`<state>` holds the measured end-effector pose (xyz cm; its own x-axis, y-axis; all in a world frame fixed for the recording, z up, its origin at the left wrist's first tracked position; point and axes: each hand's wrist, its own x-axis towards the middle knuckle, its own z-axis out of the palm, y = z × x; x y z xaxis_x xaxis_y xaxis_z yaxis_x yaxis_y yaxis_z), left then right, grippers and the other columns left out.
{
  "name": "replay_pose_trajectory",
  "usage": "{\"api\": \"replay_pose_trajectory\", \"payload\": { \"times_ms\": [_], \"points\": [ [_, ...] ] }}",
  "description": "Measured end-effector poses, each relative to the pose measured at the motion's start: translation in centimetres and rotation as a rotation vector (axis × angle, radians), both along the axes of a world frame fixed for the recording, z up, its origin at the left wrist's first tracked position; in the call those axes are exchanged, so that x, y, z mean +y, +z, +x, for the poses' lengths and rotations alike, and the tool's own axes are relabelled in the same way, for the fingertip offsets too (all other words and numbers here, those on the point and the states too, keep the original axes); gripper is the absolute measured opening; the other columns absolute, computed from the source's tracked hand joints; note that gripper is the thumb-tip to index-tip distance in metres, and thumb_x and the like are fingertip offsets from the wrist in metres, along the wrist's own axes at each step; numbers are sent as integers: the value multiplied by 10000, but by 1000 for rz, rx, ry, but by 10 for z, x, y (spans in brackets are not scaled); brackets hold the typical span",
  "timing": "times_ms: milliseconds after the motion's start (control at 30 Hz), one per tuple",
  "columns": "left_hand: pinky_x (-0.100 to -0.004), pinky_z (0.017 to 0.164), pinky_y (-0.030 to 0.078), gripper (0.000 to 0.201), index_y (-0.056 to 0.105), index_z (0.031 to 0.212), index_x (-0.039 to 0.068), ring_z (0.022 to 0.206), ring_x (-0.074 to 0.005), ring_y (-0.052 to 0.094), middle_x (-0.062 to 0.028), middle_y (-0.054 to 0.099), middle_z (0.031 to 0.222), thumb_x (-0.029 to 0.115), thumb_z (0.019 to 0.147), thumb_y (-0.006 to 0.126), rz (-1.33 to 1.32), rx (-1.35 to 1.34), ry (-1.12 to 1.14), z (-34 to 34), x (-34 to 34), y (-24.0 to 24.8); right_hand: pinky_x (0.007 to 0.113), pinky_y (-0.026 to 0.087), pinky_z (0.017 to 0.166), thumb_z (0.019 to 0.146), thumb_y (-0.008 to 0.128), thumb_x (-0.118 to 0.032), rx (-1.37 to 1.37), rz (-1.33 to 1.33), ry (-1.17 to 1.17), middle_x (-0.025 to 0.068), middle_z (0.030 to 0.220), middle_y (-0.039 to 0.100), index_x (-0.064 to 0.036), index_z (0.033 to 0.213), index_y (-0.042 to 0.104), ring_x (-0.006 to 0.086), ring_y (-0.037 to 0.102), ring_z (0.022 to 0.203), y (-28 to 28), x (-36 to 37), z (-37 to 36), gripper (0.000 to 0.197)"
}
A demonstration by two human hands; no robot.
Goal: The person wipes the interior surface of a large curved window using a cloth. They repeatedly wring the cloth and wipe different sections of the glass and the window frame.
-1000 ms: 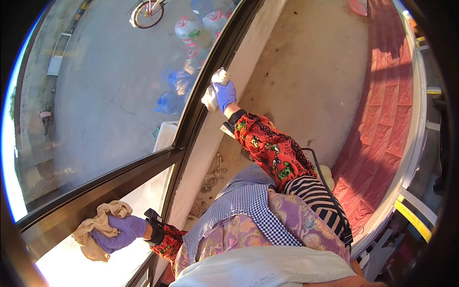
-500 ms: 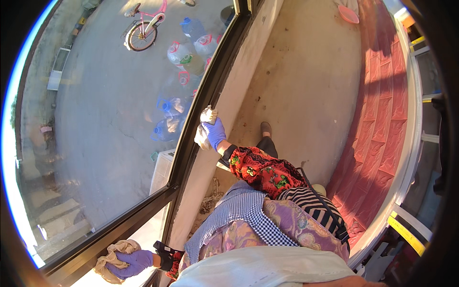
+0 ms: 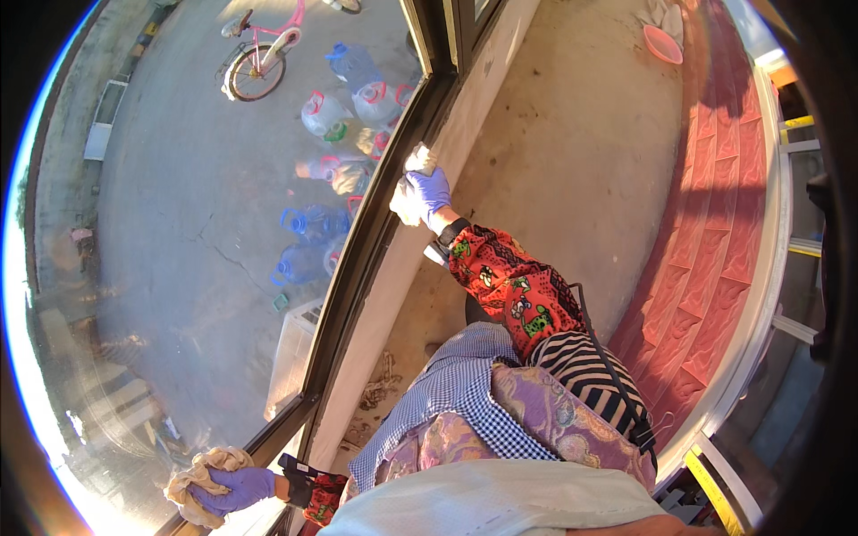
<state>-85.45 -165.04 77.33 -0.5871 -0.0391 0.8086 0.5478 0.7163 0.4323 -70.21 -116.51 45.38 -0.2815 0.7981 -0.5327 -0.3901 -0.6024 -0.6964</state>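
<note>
My right hand, in a purple-blue glove, grips a pale cloth against the dark metal window frame. Down at the lower left, my left hand wears a matching glove. Its fingers are closed over a crumpled beige cloth at the lower bar of that frame, by the glass. The large window pane spreads left of the frame, with faint smears toward its lower left. Whether the left cloth touches glass or metal, I cannot tell.
Through the glass show several large plastic water jugs, a pink bicycle and a white box-shaped unit. A pale sill runs beside the frame. To the right stand a red brick-patterned wall and a pink basin.
My right hand has slid with its cloth farther along the frame, away from me. My left hand and its cloth have shifted slightly left. The whole view has turned a little.
</note>
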Motion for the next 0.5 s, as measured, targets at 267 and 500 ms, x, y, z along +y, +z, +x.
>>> {"api": "replay_pose_trajectory", "payload": {
  "times_ms": [267,500],
  "points": [
    [-307,702,487,292,637,1125,14,774,-187,585,-83,626,907,254,971,577,16,5,51,0,34,0,341,415,412,900,576,-7,77,-73,-101,-3,624,482,-130,845,498,158,512,486,1,127,5,156],
    [-301,683,485,297,635,1139,3,758,-184,585,-86,630,893,243,975,576,43,14,72,2,45,-3,273,243,364,992,601,-249,312,-24,-203,-99,567,325,-296,783,382,65,311,401,-14,166,-6,306]
  ]
}}
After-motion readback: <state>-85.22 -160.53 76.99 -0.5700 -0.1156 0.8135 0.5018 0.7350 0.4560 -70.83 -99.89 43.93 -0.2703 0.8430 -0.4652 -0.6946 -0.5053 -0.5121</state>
